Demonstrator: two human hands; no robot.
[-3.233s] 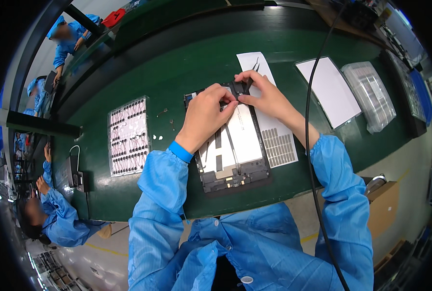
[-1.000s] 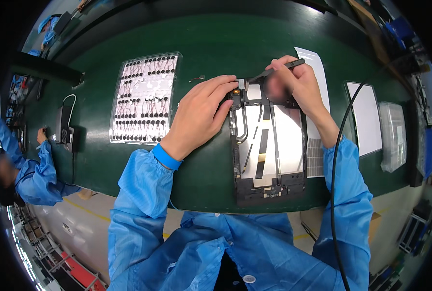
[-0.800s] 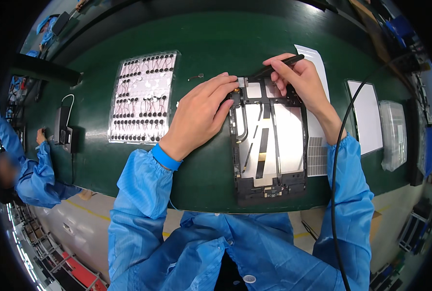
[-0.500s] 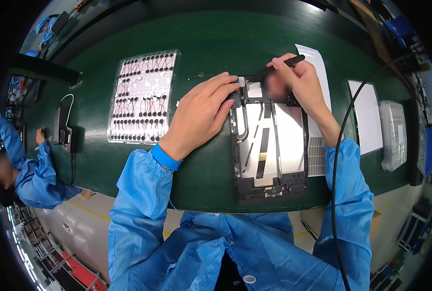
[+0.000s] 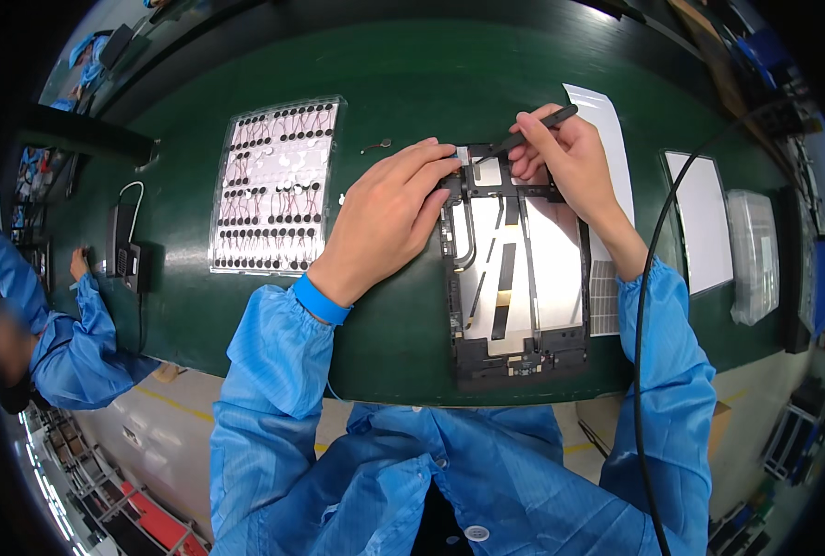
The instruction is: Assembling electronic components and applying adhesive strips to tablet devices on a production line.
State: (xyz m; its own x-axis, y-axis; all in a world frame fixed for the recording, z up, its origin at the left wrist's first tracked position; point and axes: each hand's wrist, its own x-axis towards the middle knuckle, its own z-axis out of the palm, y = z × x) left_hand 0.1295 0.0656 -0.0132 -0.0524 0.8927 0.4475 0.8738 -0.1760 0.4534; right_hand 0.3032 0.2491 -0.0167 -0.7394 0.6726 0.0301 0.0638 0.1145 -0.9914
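Observation:
An opened tablet (image 5: 550, 278), its silvery back panel and black internal parts exposed, lies upright on the green table in front of me. My left hand (image 5: 389, 208), with a blue band at the wrist, rests palm down. Its outstretched fingertips touch the tablet's upper left corner. Black tweezers (image 5: 544, 124) are pinched in my right hand (image 5: 575, 162), which is above the tablet's upper right part. Their tips point down and left at the top of the tablet, near my left fingertips. What exactly the tips touch is too small to tell.
A clear tray (image 5: 273, 190) of small round black parts with thin red wires is left. One loose wired part (image 5: 376, 146) lies beyond my left hand. White sheets (image 5: 607, 120) and a clear plastic box (image 5: 755, 255) are right. A black cable (image 5: 642, 389) crosses my right sleeve. A co-worker (image 5: 69, 343) sits left.
My right hand has turned, and the tweezers' tips have come to the top of the tablet near my left fingertips. My left hand has stayed on the corner.

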